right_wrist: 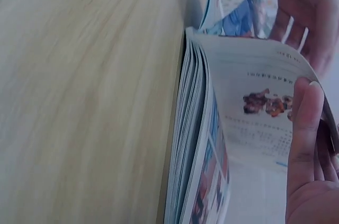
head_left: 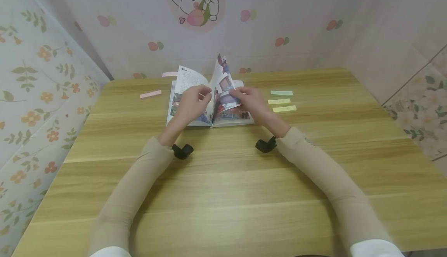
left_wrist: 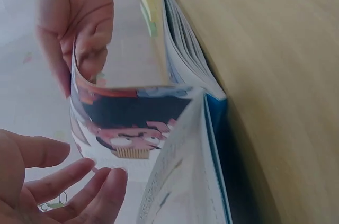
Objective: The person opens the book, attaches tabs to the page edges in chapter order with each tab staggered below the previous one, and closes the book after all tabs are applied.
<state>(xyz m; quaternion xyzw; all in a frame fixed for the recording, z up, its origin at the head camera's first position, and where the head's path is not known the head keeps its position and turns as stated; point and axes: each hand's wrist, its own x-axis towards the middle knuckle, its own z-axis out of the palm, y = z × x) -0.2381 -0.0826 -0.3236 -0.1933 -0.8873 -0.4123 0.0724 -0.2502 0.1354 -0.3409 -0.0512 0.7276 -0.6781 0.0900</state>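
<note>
An illustrated book (head_left: 191, 79) lies spread on the wooden table, with one page (head_left: 222, 79) standing up from the middle. My right hand (head_left: 253, 101) pinches the outer edge of that page between thumb and fingers; the right wrist view shows the thumb pressed on the curved, printed page (right_wrist: 249, 75). Over the left-hand pages is my left hand (head_left: 191, 101). Its fingers are loosely bent and hold nothing; in the left wrist view the fingertips (left_wrist: 116, 179) are close beside the raised page, and whether they touch it I cannot tell.
Two pink paper strips, one nearer (head_left: 151, 94) and one farther (head_left: 170, 74), are left of the book. To its right lie a green strip (head_left: 281, 92) and two yellow strips (head_left: 284, 109). A patterned curtain (head_left: 132, 28) hangs behind the table (head_left: 216, 195).
</note>
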